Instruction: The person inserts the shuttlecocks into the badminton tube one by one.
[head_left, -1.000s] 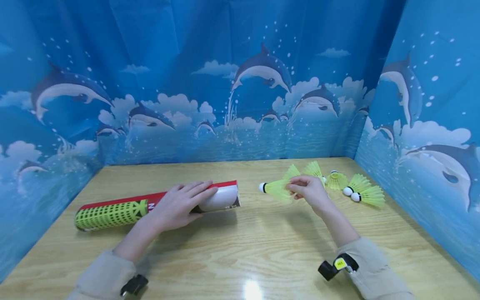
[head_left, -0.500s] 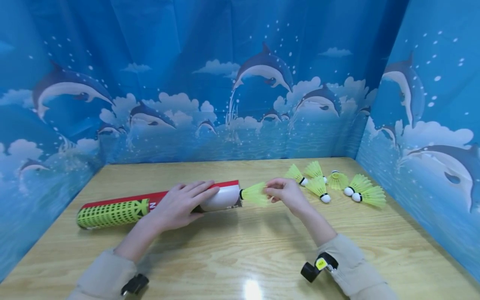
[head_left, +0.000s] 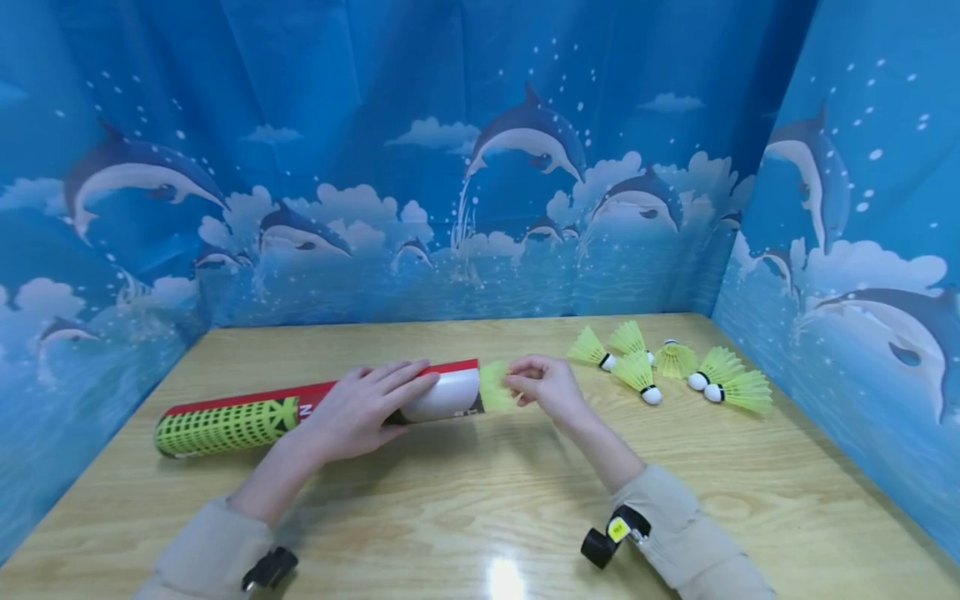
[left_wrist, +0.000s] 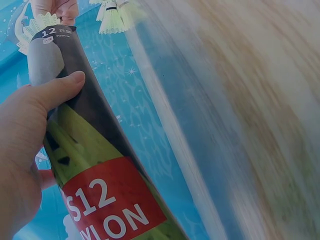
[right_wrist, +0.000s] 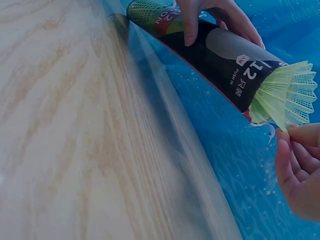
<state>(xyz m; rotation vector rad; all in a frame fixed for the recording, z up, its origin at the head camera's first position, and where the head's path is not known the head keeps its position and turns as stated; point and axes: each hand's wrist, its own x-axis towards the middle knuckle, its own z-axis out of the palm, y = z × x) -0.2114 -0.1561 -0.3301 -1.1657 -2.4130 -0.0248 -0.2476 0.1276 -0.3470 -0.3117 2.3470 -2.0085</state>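
Note:
A long shuttlecock tube (head_left: 442,395), red, white, black and green with printed lettering, lies across the left half of the table. My left hand (head_left: 367,408) grips it around its right part, thumb on the near side in the left wrist view. At the tube's right end a yellow-green shuttlecock (right_wrist: 287,92) is partly inside the opening, skirt outward; its cork is hidden in the tube. Thumb and forefinger of my right hand (head_left: 551,390) pinch the skirt's edge. In the right wrist view another skirt edge seems to show beneath it.
Several loose yellow-green shuttlecocks (head_left: 636,377) with white corks lie at the back right of the wooden table (head_left: 480,500). A blue dolphin-print curtain (head_left: 375,167) rises behind the table and along both sides.
My right hand has carried the shuttlecock leftward from near the loose ones, and its cork end has gone into the tube. The left hand and tube have hardly moved.

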